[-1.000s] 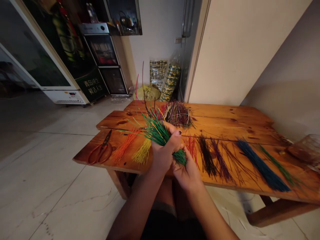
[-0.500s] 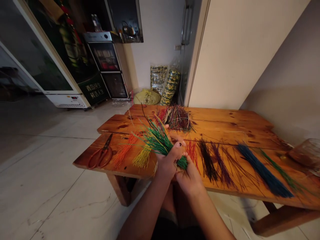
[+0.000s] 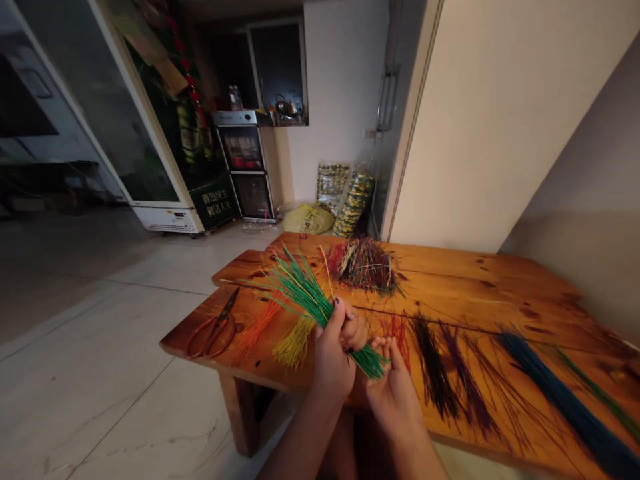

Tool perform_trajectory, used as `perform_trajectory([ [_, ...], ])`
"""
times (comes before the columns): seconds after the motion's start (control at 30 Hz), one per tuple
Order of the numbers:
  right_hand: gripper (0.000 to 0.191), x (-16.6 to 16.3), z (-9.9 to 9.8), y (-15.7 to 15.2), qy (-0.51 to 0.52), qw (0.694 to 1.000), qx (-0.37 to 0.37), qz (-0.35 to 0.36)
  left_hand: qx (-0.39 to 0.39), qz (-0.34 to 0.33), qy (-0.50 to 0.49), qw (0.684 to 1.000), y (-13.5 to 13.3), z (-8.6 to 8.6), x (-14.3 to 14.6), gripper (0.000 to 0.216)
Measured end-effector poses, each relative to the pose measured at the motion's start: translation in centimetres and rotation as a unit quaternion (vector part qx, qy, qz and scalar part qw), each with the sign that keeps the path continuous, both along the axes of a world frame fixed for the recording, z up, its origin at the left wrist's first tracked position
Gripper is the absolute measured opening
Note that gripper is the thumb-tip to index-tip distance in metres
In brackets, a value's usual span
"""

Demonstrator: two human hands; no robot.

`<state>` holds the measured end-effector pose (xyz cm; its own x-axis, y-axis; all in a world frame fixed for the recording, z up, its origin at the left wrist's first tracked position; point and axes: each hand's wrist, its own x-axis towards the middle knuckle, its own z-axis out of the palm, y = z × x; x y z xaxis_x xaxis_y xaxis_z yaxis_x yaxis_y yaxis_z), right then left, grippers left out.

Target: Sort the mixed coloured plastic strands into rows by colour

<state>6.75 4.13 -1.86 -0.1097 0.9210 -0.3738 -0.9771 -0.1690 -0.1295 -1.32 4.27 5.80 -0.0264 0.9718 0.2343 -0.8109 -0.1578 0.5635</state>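
A bundle of green strands (image 3: 305, 290), with a few yellow ones among them, slants across the front of the table. My left hand (image 3: 340, 340) is wrapped round its middle, thumb on top. The upper ends fan out loosely to the left. Below my fist the short lower end of the bundle pokes out, and my right hand (image 3: 393, 383) has its fingertips closed on the tips there. Orange strands (image 3: 263, 323) and yellow strands (image 3: 295, 341) lie left of my hands. Red strands (image 3: 397, 333) lie just beyond my right hand.
Scissors (image 3: 215, 330) rest at the wooden table's (image 3: 480, 287) left end. A mixed heap of coloured strands (image 3: 367, 265) lies at the back. To the right are black (image 3: 435, 367), purple (image 3: 470, 383), brown (image 3: 505, 383), blue (image 3: 565, 397) and more green strands (image 3: 600, 393).
The view has shifted, so the table sits lower in it. My right hand has drawn slightly away from my left, and more of the bundle's lower end shows between them.
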Motion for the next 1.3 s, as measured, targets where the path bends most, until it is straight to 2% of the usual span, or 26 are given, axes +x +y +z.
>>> perform_trajectory([
  [0.07,0.019,0.4,0.4,0.0,0.01,1.0,-0.025,-0.015,0.0,-0.022,-0.028,0.999,-0.1,0.2,-0.7,0.029],
  [0.13,0.02,0.6,1.1,-0.2,-0.001,0.999,-0.019,-0.027,-0.002,-0.052,-0.06,0.997,-0.2,0.3,-1.2,0.03],
  [0.23,0.027,0.6,2.1,-0.7,-0.037,0.999,0.027,-0.024,-0.018,-0.09,-0.093,0.991,-0.4,0.5,-1.6,0.037],
  [0.33,0.039,0.2,2.3,-1.4,-0.073,0.994,0.08,0.017,-0.035,-0.107,-0.085,0.99,-0.7,0.7,-1.7,0.041],
  [0.43,0.041,-0.3,2.2,-2.0,-0.091,0.986,0.124,0.057,-0.028,-0.086,-0.053,0.995,-0.8,0.7,-1.4,0.045],
  [0.53,0.035,-0.8,2.3,-2.6,-0.1,0.981,0.143,0.081,-0.025,-0.06,-0.011,0.998,-0.9,0.2,-0.9,0.047],
  [0.7,0.034,-1.4,1.9,-3.1,-0.095,0.98,0.145,0.101,-0.046,-0.055,0.023,0.997,-1.2,-1.1,0.1,0.046],
  [0.8,0.039,-1.2,1.5,-3.1,-0.095,0.98,0.139,0.109,-0.032,-0.06,0.027,0.997,-1.4,-1.2,0.4,0.051],
  [1.0,0.038,-0.6,1.6,-3.0,-0.119,0.981,0.136,0.071,-0.021,-0.041,0.075,0.996,-1.3,-1.2,0.6,0.054],
  [1.3,0.035,-0.9,0.0,-2.9,-0.189,0.971,0.142,0.03,-0.094,-0.013,0.105,0.99,-1.4,-3.4,2.5,0.048],
])
